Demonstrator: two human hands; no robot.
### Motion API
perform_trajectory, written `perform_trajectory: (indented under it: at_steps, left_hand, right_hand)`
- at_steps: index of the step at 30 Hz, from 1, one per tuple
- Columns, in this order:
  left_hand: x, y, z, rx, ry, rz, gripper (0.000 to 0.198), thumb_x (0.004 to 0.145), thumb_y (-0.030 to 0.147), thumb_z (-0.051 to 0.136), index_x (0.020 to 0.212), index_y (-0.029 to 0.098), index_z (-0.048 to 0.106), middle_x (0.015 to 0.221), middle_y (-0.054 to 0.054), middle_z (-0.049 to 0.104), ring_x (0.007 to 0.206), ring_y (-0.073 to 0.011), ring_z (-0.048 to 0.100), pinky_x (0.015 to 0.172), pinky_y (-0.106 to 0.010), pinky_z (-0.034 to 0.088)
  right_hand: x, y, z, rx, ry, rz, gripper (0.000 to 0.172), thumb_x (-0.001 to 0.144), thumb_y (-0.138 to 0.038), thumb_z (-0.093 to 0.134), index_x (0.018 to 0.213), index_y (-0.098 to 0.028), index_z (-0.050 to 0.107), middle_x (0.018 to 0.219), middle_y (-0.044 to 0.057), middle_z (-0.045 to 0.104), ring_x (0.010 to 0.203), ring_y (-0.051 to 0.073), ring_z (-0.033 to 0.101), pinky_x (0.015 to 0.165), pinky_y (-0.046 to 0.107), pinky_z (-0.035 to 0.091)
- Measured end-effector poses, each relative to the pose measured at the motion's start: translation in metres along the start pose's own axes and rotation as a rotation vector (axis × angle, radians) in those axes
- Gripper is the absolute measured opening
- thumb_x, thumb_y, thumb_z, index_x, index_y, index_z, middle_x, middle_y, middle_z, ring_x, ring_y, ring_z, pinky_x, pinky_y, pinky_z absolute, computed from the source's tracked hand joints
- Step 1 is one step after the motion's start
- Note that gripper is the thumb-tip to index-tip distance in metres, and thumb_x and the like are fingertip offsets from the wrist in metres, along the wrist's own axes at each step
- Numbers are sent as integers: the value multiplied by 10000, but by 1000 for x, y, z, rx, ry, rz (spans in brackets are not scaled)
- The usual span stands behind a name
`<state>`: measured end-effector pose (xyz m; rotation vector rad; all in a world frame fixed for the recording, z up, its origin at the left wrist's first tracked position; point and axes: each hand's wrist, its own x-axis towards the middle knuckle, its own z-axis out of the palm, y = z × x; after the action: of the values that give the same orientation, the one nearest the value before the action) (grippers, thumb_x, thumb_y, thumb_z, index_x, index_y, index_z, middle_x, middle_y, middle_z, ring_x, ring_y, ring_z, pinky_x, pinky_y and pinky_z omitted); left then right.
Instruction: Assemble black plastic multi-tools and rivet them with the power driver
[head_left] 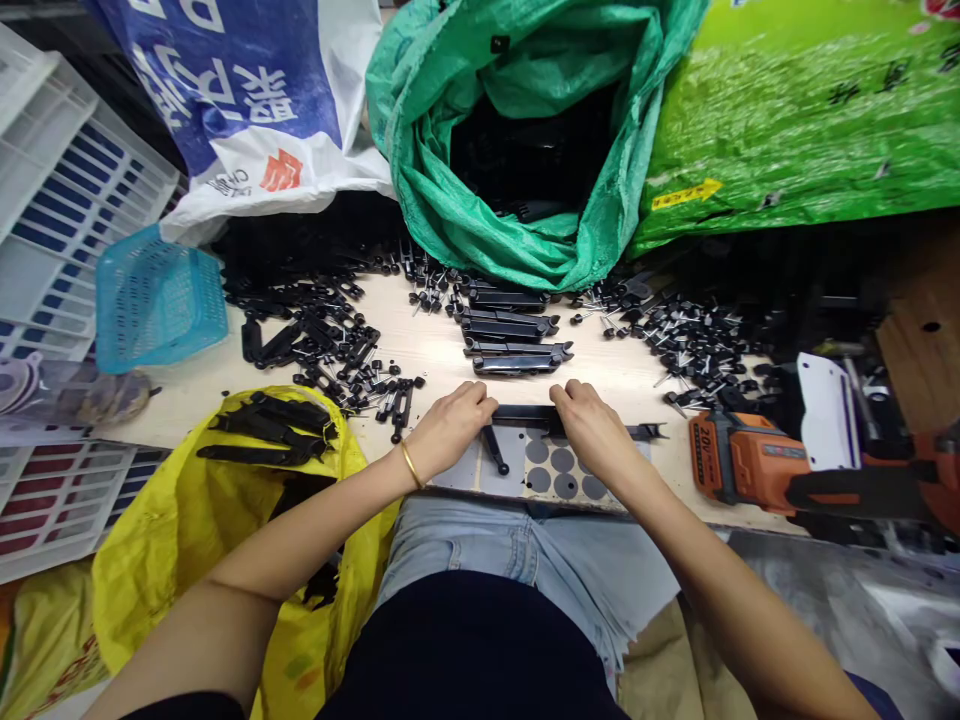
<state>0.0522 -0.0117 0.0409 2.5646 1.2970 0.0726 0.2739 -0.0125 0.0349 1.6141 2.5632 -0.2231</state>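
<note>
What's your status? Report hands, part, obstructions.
Left hand and right hand curled over black bar. Loose black peg beside left hand. Orange drill off right, apart.

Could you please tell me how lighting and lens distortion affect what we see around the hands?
Head view: soft, even light keeps the left hand, right hand and the black strip they touch sharp; its edges bend, curving the white crate; inside the green sack it is too dark to read.
</note>
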Motion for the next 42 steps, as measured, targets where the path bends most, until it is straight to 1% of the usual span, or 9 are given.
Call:
perform_trajectory:
  at_steps: [3, 6, 10, 16, 21, 25, 30, 35, 42]
  left_hand:
    - [-1, -5, 14, -117, 70, 19, 97, 868, 145, 540, 944, 163, 596, 861, -49, 604, 865, -186, 574, 749, -299, 509]
    - [-4, -13, 31, -251, 209, 39, 130, 861, 157, 560, 984, 164, 603, 884, -53, 647, 876, -173, 596, 774, -308, 525]
    - [-3, -18, 43, -355, 327, 6, 124, 818, 177, 627, 941, 175, 649, 871, -58, 683, 910, -186, 615, 796, -346, 541]
    - [-1, -14, 42, -537, 186, -207, 171, 779, 183, 676, 948, 199, 670, 846, -21, 697, 686, -131, 629, 704, -276, 531]
    - [3, -12, 44, -425, 122, -99, 435, 827, 233, 607, 1250, 194, 511, 979, -59, 627, 916, -180, 596, 840, -329, 498]
    - [2, -6, 53, -396, 175, -145, 535, 815, 270, 608, 1310, 176, 425, 1004, -78, 573, 966, -211, 547, 889, -384, 468]
    - [-19, 26, 75, -425, 399, -416, 802, 803, 272, 587, 1442, 125, 124, 1010, -107, 561, 891, -211, 570, 867, -393, 478]
    - [-19, 53, 80, -391, 181, -582, 872, 778, 268, 562, 1441, 40, 43, 948, -156, 646, 798, -256, 652, 714, -357, 514]
    - [0, 30, 55, -391, -110, -602, 834, 795, 331, 543, 1442, 47, 99, 778, -88, 694, 732, -247, 676, 627, -295, 487]
  right_hand:
    - [-11, -2, 25, 155, 166, 54, 375, 787, -3, 359, 1094, -139, 526, 1073, 162, 538, 994, 265, 517, 780, 385, 476]
    - [-20, -7, 42, 361, 325, 39, 554, 855, -129, 388, 1395, -166, 273, 1385, 199, 357, 1259, 306, 383, 966, 508, 402]
    - [-18, -9, 45, 444, 336, 70, 703, 859, -213, 441, 1470, -199, 93, 1505, 180, 191, 1374, 303, 251, 1042, 512, 343]
    - [-13, -8, 55, 385, 230, 52, 772, 836, -316, 520, 1480, -193, 113, 1535, 177, 140, 1301, 325, 372, 999, 500, 384]
    - [-19, -8, 55, 278, 225, 96, 795, 806, -376, 580, 1474, -245, 169, 1556, 163, 6, 1294, 368, 366, 994, 552, 346]
    - [-25, -17, 41, 303, 298, 39, 744, 847, -357, 517, 1479, -239, 144, 1541, 167, 128, 1346, 353, 276, 1012, 577, 305]
    - [-11, -46, 43, 235, 219, -280, 568, 881, -152, 401, 1436, -220, 302, 1434, 145, 395, 1292, 257, 376, 1052, 471, 293]
    - [9, -44, 51, 92, 198, -319, 581, 882, -131, 415, 1436, -272, 311, 1332, 156, 484, 1166, 274, 459, 973, 455, 328]
    - [17, -29, 58, -7, 259, -281, 567, 902, -124, 357, 1440, -293, 298, 1252, 121, 524, 1041, 242, 477, 865, 386, 353]
